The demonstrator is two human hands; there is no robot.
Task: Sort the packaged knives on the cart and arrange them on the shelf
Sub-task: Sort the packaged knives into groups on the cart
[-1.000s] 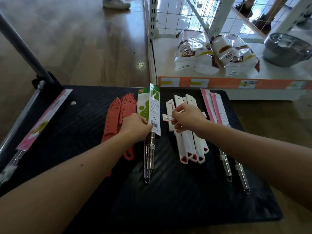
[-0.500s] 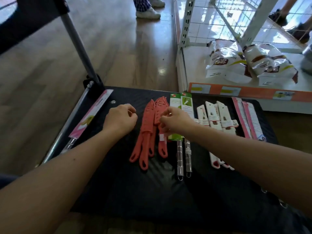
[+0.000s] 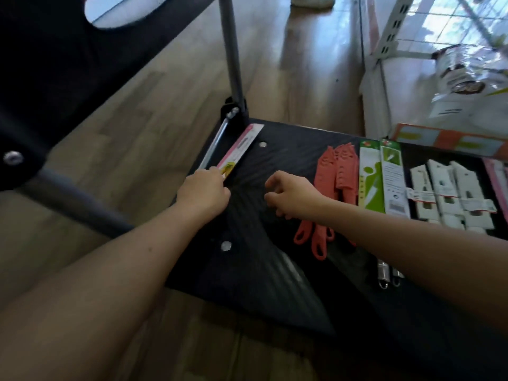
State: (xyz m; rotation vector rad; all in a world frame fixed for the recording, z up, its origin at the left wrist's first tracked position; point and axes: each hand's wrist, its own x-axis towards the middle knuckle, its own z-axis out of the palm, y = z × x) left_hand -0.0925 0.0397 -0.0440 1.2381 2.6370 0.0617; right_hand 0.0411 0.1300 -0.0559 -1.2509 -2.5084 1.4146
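Observation:
Packaged knives lie in groups on the black cart deck (image 3: 264, 270). At the deck's left edge lies a knife on a pink card (image 3: 240, 148); my left hand (image 3: 204, 189) covers its near end, fingers curled onto it. My right hand (image 3: 291, 195) hovers just right of it over bare deck, fingers loosely curled, holding nothing. Behind my right hand lie the red knives (image 3: 339, 171), then two green-carded knives (image 3: 380, 180), then three white-carded knives (image 3: 445, 193). A pink card (image 3: 499, 177) shows at the right border.
The cart's grey handle post (image 3: 232, 50) rises at the deck's far left corner. The white shelf (image 3: 384, 86) stands beyond the cart at the right, with a bagged product (image 3: 472, 81) on it. Someone's shoes (image 3: 312, 0) are at the top. Wooden floor surrounds the cart.
My left hand moved left from the deck onto the pink-carded knife at the cart's edge. My right hand left the red and green knives and moved left. The view swung left.

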